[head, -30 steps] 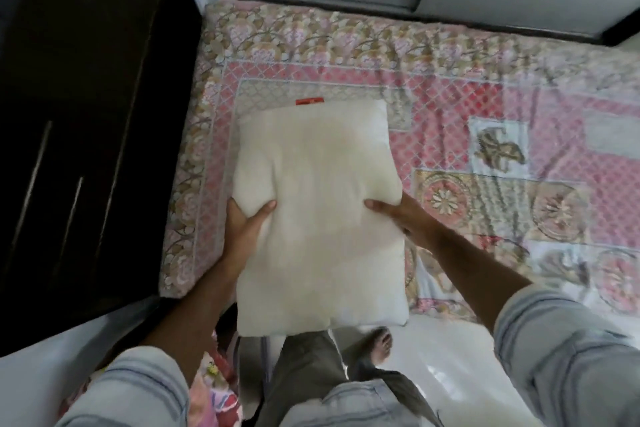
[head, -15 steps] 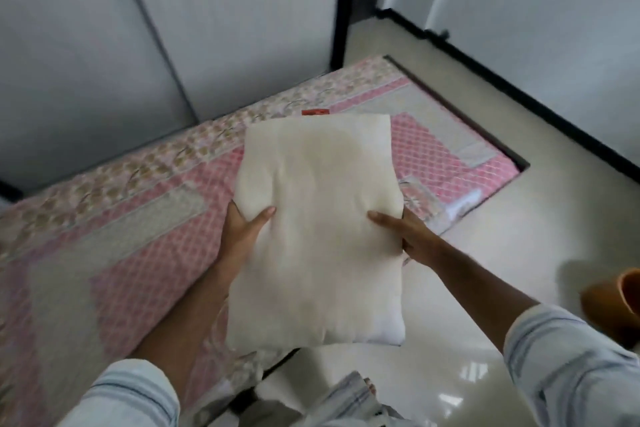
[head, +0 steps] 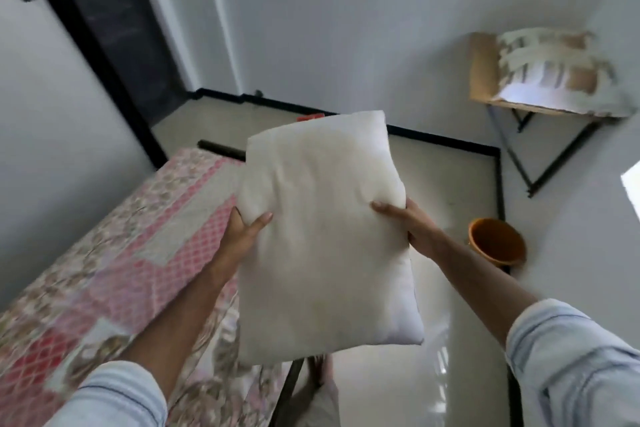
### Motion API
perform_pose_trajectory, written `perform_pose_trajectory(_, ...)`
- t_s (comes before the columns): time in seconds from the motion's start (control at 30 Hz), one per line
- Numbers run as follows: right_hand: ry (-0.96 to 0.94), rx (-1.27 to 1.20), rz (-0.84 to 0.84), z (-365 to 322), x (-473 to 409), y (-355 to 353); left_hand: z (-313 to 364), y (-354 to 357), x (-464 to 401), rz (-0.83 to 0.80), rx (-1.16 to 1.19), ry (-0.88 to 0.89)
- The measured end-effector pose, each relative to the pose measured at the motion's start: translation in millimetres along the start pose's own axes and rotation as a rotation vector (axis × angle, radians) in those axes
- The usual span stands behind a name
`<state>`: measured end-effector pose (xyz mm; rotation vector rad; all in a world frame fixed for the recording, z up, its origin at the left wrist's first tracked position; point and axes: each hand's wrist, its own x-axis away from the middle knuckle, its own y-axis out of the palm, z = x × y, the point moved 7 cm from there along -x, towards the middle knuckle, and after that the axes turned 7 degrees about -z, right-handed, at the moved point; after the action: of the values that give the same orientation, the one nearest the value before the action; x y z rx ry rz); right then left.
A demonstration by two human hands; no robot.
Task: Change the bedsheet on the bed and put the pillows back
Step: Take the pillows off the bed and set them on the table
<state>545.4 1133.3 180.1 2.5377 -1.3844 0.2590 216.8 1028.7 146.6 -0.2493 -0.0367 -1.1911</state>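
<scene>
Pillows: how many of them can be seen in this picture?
2. A bare white pillow held up by both hands beside the bed; a patterned pillow on the folding table. Others may be out of view.

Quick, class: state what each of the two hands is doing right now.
Left hand: grips the pillow.
Right hand: grips the same pillow.

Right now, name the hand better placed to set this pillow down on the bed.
Left, probably. The left hand grips the pillow on the edge over the bed; the right hand grips the edge over the floor.
</scene>
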Motion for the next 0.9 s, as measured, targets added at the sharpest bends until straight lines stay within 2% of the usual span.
perform_pose_trajectory(0.13,-0.036,-0.035,0.189,-35.0,-44.1,-92.9,29.4,78.9,-127.0,-0.193,-0.005,0.022)
perform_pose_trajectory(0.23,-0.071,-0.062,0.328,-66.3,-77.6,-160.6,77.2,139.8,-198.3,-0.253,-0.034,0.02)
perform_pose_trajectory(0.37,-0.118,-0.042,0.41,-110.4,-106.7,-233.8,128.7,219.1,-277.4,-0.287,-0.052,0.055)
perform_pose_trajectory(0.5,-0.189,-0.067,0.491,-147.7,-132.3,-317.2,169.2,308.1,-354.1,-0.392,-0.031,0.087)
perform_pose_trajectory(0.67,-0.215,-0.098,0.596,-179.1,-175.6,-434.5,218.5,420.6,-438.1,-0.452,-0.02,0.18)
perform_pose_trajectory(0.9,-0.198,-0.059,0.701,-254.0,-230.4,-608.1,300.6,579.4,-538.8,-0.442,-0.044,0.218)
